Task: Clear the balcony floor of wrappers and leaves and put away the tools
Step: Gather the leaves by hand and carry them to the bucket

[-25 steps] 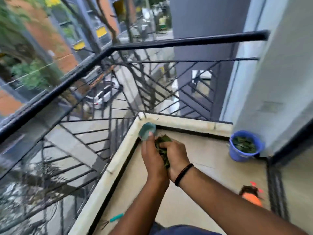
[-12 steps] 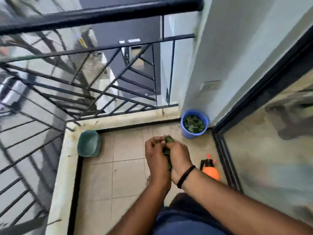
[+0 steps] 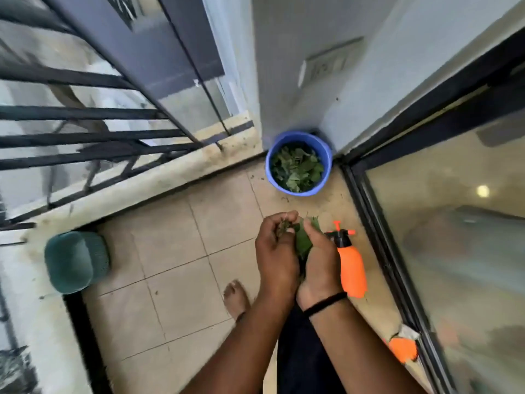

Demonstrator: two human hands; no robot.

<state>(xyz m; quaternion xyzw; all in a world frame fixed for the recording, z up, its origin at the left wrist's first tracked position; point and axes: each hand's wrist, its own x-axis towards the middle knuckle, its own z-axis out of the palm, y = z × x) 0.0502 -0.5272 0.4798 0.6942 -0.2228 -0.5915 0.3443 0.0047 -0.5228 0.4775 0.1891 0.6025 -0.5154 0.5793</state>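
My left hand [image 3: 277, 253] and my right hand [image 3: 319, 257] are cupped together around a bunch of green leaves [image 3: 302, 240], held above the tiled floor. A blue bucket [image 3: 326, 155] with green leaves inside stands in the far corner by the wall, a short way beyond my hands. An orange spray bottle [image 3: 352, 268] with a black top lies on the floor just right of my right hand.
A green pot [image 3: 75, 261] lies on the ledge at the left under the black railing [image 3: 85, 137]. A glass sliding door [image 3: 454, 237] with a black frame runs along the right. An orange wrapper [image 3: 403, 348] lies by the door track. My bare foot [image 3: 235, 300] stands on the tiles.
My view has swung right and down from the railing corner toward the blue bucket. Both hands still hold the leaves and have come closer to the bucket and spray bottle.
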